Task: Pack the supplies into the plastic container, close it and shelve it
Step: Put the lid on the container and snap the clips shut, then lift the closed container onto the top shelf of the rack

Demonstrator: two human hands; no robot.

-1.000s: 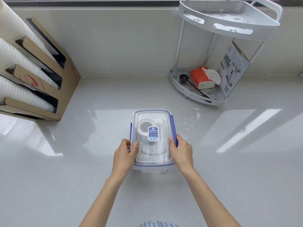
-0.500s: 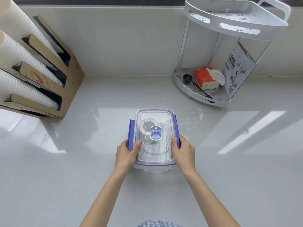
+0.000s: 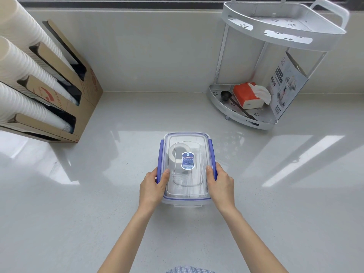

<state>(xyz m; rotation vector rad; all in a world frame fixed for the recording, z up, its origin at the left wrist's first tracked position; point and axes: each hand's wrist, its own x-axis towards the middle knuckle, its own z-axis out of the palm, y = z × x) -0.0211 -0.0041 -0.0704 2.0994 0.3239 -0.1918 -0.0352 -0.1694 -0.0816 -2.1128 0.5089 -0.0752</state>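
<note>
We press the side latches of the plastic container (image 3: 187, 170) with left hand (image 3: 152, 184) and right hand (image 3: 220, 183) both clasping it; shelving on the corner rack (image 3: 283, 30) likely follows.

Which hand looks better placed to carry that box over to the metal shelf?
The right hand: it already grips the container on the side facing the shelf rack, which stands to the right.

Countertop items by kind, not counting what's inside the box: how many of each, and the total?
Clear plastic container with blue latches: 1
White two-tier metal corner rack: 1
Cardboard cup dispenser: 1
Stacks of white paper cups: 3
Red-and-white tissue pack: 1
Black long-handled scoop: 1
Printed cardboard package: 1
Total: 9
</note>
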